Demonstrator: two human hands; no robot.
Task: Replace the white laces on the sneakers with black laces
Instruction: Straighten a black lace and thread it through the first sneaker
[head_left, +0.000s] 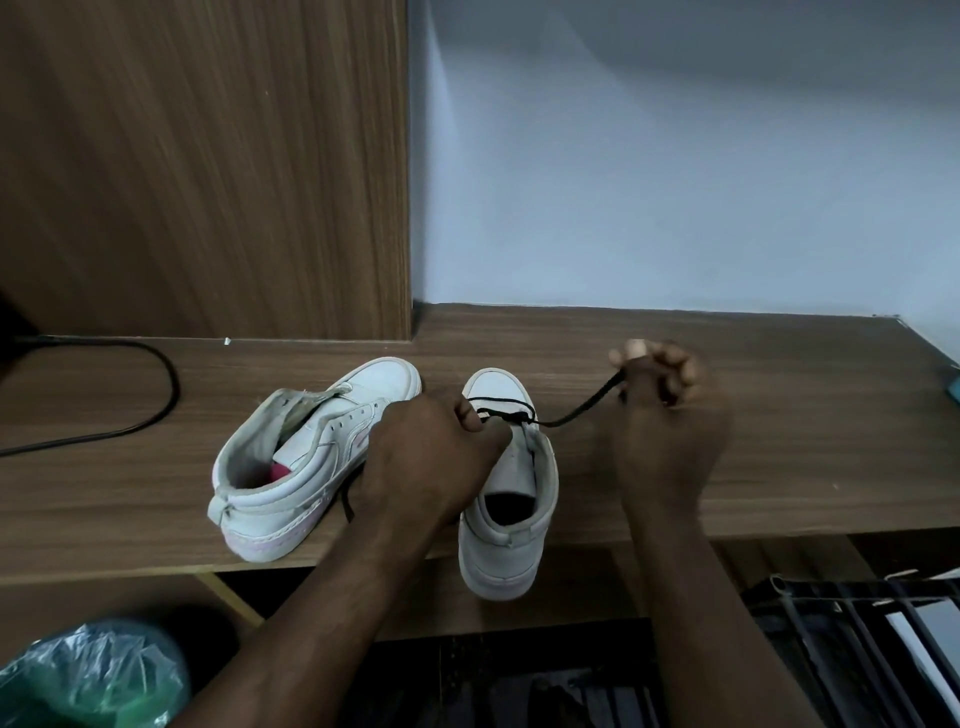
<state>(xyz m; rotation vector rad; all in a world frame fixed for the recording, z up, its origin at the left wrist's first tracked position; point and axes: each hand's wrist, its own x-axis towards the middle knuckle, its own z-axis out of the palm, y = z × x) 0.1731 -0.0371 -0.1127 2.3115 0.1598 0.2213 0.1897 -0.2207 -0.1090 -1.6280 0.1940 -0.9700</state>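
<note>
The right hand (670, 415), blurred, pinches the black lace (582, 413) in curled fingers (636, 353) and holds it taut, out to the right of the sneaker (504, 540). The lace crosses the sneaker's front eyelets, just beside the left hand (431, 457), whose curled fingers (470, 415) grip the upper there. The other sneaker (291, 467) lies tilted on the worktop (779, 467) on the left, touching that hand.

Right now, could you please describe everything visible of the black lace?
The black lace is a thin, dark cord, seemingly fabric. It crosses the eyelets nearest the toe of the right-hand sneaker, then runs taut to the right hand, which pinches it. The left hand holds it at the eyelets.
</note>
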